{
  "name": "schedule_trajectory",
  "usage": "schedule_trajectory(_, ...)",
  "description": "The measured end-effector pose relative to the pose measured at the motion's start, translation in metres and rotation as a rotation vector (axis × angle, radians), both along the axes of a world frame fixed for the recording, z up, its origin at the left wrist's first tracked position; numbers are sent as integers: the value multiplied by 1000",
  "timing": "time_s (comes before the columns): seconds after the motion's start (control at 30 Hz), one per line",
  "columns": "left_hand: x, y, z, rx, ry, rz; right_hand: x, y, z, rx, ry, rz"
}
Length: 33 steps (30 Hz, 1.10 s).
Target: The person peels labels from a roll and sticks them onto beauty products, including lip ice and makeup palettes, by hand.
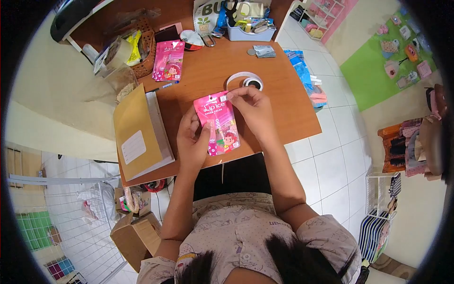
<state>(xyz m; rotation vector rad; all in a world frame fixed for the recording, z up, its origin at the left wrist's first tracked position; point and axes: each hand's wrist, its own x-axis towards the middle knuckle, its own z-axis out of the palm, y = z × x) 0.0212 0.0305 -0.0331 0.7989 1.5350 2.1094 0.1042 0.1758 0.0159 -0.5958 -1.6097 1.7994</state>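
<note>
A pink "Lip Ice" blister pack (219,122) lies flat over the brown desk (283,102), held between both my hands. My left hand (191,139) grips its lower left edge with the thumb on the card. My right hand (253,109) pinches the pack's top right corner with fingertips. Just beyond that hand sits a roll of white tape or labels (252,81) with a strip curling out. A second pink pack (168,60) rests farther back on the left.
A tan envelope on a stack of paper (137,132) lies at the desk's left. A brown basket (142,47) with packets, a tray of stationery (248,26) and a blue packet (302,71) crowd the back and right edge. Cardboard boxes (135,234) stand on the floor.
</note>
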Motion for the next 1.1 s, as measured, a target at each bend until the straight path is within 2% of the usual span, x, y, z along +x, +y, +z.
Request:
schedule_trajectory(0.17, 1, 1, -2, 25, 26, 11, -6, 4, 3, -3, -93, 38)
schedule_trajectory(0.27, 3, 0, 3, -21, 5, 16, -11, -4, 0, -50, 43, -31)
schedule_trajectory(0.47, 4, 0, 6, 2, -20, 1, -14, -11, -6, -16, 52, -98)
schedule_trajectory(0.97, 4, 0, 4, 28, 6, -34, -17, -21, -21, 396, -6, -302)
schedule_trajectory(1.1, 4, 0, 1, 39, 30, -23, -15, -24, -15, 318, -21, -296)
